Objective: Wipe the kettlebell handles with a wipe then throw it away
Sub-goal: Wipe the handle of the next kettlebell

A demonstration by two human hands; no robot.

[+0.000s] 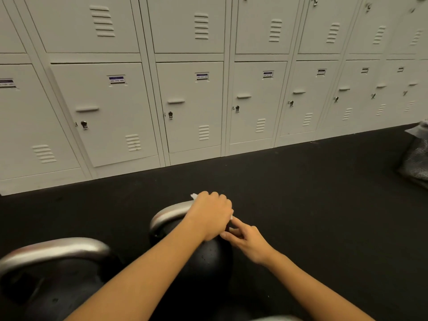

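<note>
Grey lockers (185,100) fill the whole top half of the frame, and below them it's all black rubber floor (301,193), pretty bare. Two kettlebells sit at the bottom: the centre kettlebell (208,262) being worked on, and a second kettlebell (53,286) in the lower left corner with its silver handle (55,249) sitting free.

The left hand (209,216) is clamped over the right end of the centre handle (169,214), with the wipe (194,195) bunched underneath. You only see white bits poking out at the knuckles and by the thumb side. The right hand (246,237) is just beside it, fingers loosely pinched against the bell's shoulder, not holding anything that I can make out (steadying it, probably).

If I were doing it, I'd wrap the wipe right around the bar and drag it leftward along the whole arch, then down both legs where palms actually sweat. The left portion of the handle is uncovered, so that's where to go.

Room-wise there's loads: open floor ahead and to the right. The only tight spot is the gap between the two bells. A dark bag (414,158) at the right edge might be the bin liner, can't really tell.
</note>
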